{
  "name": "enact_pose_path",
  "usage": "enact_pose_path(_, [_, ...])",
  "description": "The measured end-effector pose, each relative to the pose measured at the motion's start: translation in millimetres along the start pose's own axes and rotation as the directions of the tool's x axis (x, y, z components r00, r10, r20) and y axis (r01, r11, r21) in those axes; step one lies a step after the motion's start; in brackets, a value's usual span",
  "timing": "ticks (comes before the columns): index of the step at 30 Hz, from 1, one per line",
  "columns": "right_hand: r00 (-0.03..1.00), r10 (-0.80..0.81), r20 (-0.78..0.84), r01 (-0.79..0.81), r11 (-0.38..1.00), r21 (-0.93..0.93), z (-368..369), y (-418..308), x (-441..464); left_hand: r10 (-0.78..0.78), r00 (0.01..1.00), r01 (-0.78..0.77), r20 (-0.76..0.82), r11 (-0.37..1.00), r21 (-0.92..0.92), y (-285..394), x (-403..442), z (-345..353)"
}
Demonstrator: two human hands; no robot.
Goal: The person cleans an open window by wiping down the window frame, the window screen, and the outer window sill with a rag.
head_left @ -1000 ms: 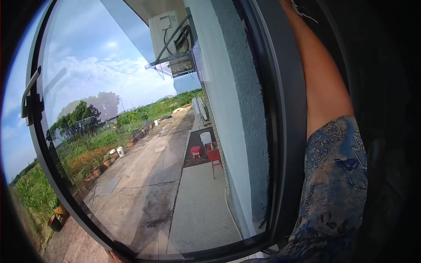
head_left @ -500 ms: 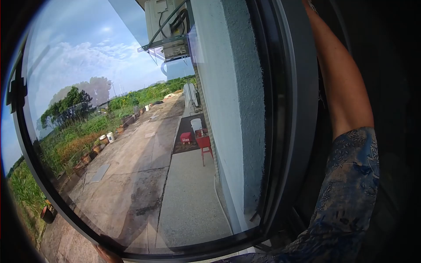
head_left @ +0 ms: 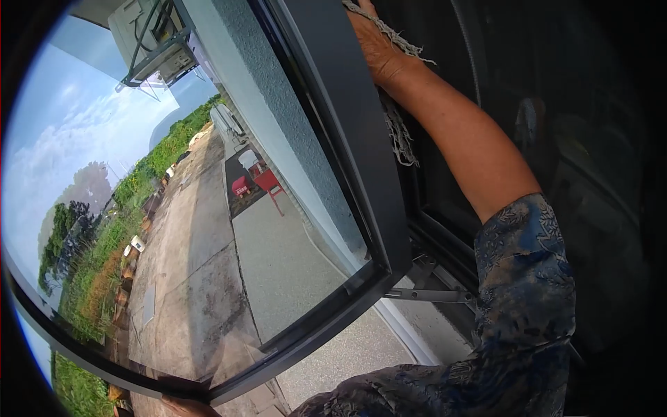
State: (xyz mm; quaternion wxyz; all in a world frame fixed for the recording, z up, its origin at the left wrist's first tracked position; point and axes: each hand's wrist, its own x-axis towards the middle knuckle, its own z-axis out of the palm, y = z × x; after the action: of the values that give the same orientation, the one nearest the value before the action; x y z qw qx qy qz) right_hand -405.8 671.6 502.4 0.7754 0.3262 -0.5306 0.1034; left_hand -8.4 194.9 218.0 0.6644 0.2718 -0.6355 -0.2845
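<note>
A dark-framed window sash (head_left: 333,306) stands swung outward, tilted across the view. My right hand (head_left: 375,45) is high up beside the sash's inner side, with a grey frayed rag (head_left: 399,139) in it. Loose strands hang above and below the wrist; the fingertips are mostly hidden by the top edge. At the bottom of the view, my left hand (head_left: 189,406) grips the sash's lower rail, only partly visible. The window glass (head_left: 201,278) fills the space between my hands.
A metal stay arm (head_left: 434,295) joins the sash to the fixed frame at lower right. Through the glass are a blue-grey wall (head_left: 278,97), an air-conditioner unit (head_left: 149,38), a concrete path (head_left: 187,257), red stools (head_left: 267,182) and plants (head_left: 97,278).
The view has turned, so the sash appears further left and more tilted. My right hand and the rag have come into sight, and the metal stay arm shows more.
</note>
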Motion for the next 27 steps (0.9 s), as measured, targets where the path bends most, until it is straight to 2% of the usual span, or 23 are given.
enact_pose_path(1, [0.974, 0.044, 0.22, -0.045, 0.999, -0.001, -25.9, -23.1, -17.4, 0.026, 0.999, -0.025, -0.021, 0.999, 0.025, 3.0, 0.2, 1.2])
enact_pose_path(2, [0.898, 0.088, 0.431, -0.096, 0.995, -0.003, -45.1, -39.1, -32.3, 0.053, 0.998, -0.05, -0.042, 0.997, 0.055, 4.6, 0.5, 2.1])
enact_pose_path(3, [0.889, 0.115, 0.444, -0.123, 0.992, -0.01, -54.2, -48.2, -46.4, 0.002, 1.0, -0.003, 0.024, 0.998, 0.06, 9.5, 2.9, -0.3])
enact_pose_path(4, [0.81, 0.184, 0.557, -0.217, 0.976, -0.008, -60.4, -58.7, -63.5, -0.023, 0.999, 0.027, -0.043, 0.995, 0.093, 14.7, -1.0, 2.9])
enact_pose_path(5, [0.714, 0.242, 0.657, -0.306, 0.952, -0.018, -66.5, -69.6, -81.2, -0.017, 0.999, 0.02, -0.035, 0.996, 0.089, 15.9, -1.1, 2.7])
enact_pose_path(6, [0.702, 0.264, 0.662, -0.325, 0.945, -0.031, -73.3, -80.1, -101.3, -0.011, 1.0, 0.013, -0.027, 0.997, 0.079, 17.7, -0.2, 4.0])
enact_pose_path(7, [0.648, 0.241, 0.722, -0.33, 0.944, -0.019, -80.8, -89.9, -123.9, 0.062, 0.998, -0.059, -0.026, 0.993, 0.1, 31.7, -5.2, 7.4])
enact_pose_path(8, [0.592, 0.212, 0.778, -0.33, 0.944, -0.006, -90.4, -98.5, -142.9, 0.069, 0.998, -0.067, -0.008, 0.993, 0.098, 31.5, -2.6, 7.9])
enact_pose_path(10, [0.276, 0.192, 0.942, -0.505, 0.863, -0.028, -117.7, -116.9, -170.0, 0.002, 0.999, 0.002, -0.037, 0.994, 0.106, 27.5, -1.9, 6.4])
enact_pose_path(12, [0.279, 0.138, 0.95, -0.734, 0.669, 0.119, -119.6, -120.1, -242.7, -0.028, 0.999, 0.03, -0.044, 0.998, 0.062, 39.8, -7.5, 7.2])
enact_pose_path(13, [0.274, 0.143, 0.951, -0.737, 0.666, 0.112, -116.5, -121.3, -269.7, -0.036, 0.999, 0.037, -0.013, 0.998, 0.047, 35.8, -5.1, 6.1])
enact_pose_path(14, [0.257, 0.19, 0.948, -0.894, 0.418, 0.159, -113.5, -120.5, -291.5, -0.047, 0.999, 0.047, 0.018, 0.998, 0.03, 32.6, -4.5, 6.0])
enact_pose_path(15, [0.228, 0.233, 0.945, -0.971, 0.128, 0.202, -114.4, -124.1, -301.7, -0.042, 0.999, 0.041, 0.025, 0.999, 0.032, 32.3, -3.8, 5.5])
enact_pose_path(16, [0.222, 0.243, 0.944, -0.973, 0.124, 0.197, -135.8, -122.1, -259.8, -0.046, 0.999, 0.046, 0.006, 0.999, 0.024, 33.3, -4.1, 7.6])
enact_pose_path(17, [-0.007, 0.267, 0.964, -0.96, 0.267, -0.081, -145.0, -134.4, -201.5, -0.054, 0.998, 0.054, -0.012, 0.998, 0.011, 33.7, -5.9, 9.6])
enact_pose_path(18, [-0.228, 0.32, 0.92, -0.854, 0.388, -0.347, -179.6, -143.0, -156.0, -0.053, 0.999, 0.053, -0.004, 0.999, 0.008, 33.6, -6.3, 8.1])
enact_pose_path(19, [-0.229, 0.327, 0.917, -0.853, 0.386, -0.351, -174.7, -146.0, -156.1, -0.07, 0.998, 0.069, 0.001, 0.997, 0.04, 33.5, -5.5, 6.4])
enact_pose_path(21, [-0.325, 0.381, 0.865, -0.836, 0.312, -0.451, -158.0, -146.2, -167.5, -0.091, 0.996, 0.091, 0.006, 0.994, 0.058, 31.5, -5.7, 6.2])
enact_pose_path(22, [-0.323, 0.391, 0.862, -0.833, 0.315, -0.455, -155.4, -145.1, -178.2, -0.113, 0.994, 0.112, 0.005, 0.992, 0.058, 29.7, -6.1, 5.4])
enact_pose_path(24, [0.021, 0.345, 0.938, -0.855, 0.493, -0.162, -160.0, -136.9, -200.4, -0.147, 0.989, 0.146, 0.002, 0.988, 0.054, 21.9, -2.7, 5.7])
enact_pose_path(25, [0.148, 0.402, 0.903, -0.788, 0.599, -0.138, -165.5, -132.0, -198.4, -0.111, 0.993, 0.109, 0.033, 0.993, 0.046, 16.3, -0.6, 2.6])
enact_pose_path(26, [0.294, 0.42, 0.859, -0.761, 0.646, -0.056, -172.5, -126.9, -202.5, -0.077, 0.995, 0.075, 0.064, 0.997, 0.034, 12.6, -0.7, 0.5])
enact_pose_path(27, [0.105, 0.549, 0.829, -0.879, 0.442, -0.181, -175.2, -129.3, -179.4, -0.148, 0.987, 0.15, 0.069, 0.988, -0.022, 17.2, -3.0, 1.2])
